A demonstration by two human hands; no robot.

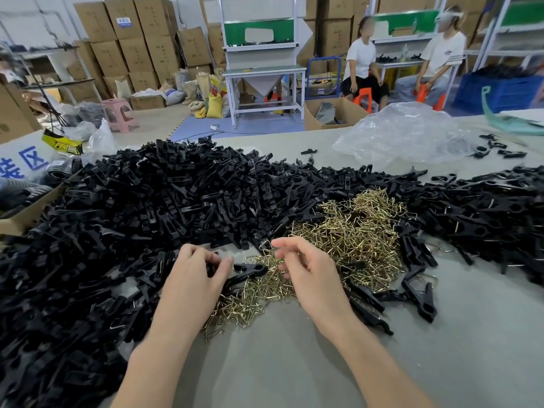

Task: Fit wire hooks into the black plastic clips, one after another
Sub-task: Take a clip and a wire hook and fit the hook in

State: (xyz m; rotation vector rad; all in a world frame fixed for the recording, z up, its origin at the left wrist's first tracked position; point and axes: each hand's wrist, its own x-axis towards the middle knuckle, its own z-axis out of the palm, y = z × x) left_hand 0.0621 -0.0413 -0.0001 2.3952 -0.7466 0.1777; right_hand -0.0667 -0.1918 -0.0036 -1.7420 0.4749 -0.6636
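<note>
Head view.

Left hand (191,278): forearm enters from the lower edge, back of the hand up and fingers bent. Grip closed round the rear end of one black plastic clip (250,270). The clip's rounded nose points right, just above the hooks.

Right hand (312,272): forearm comes in from the lower right, fingers loosely curled and the index finger stretched forward. Its tip lies against a single wire hook (265,246). Whether the grip has actually closed on that hook cannot be told.

Heap of wire hooks (353,237): thin brass-coloured wire bent into small angular loops, shiny and tangled. It lies on the worktop (294,363) under and beyond both hands.

Pile of clips (147,207): matt black moulded plastic, long tapered bodies. It is banked high to the left and behind the hooks.

Worktop: grey-green, smooth, flat.

Plastic bag (403,136): clear and crumpled, at the far right.
</note>
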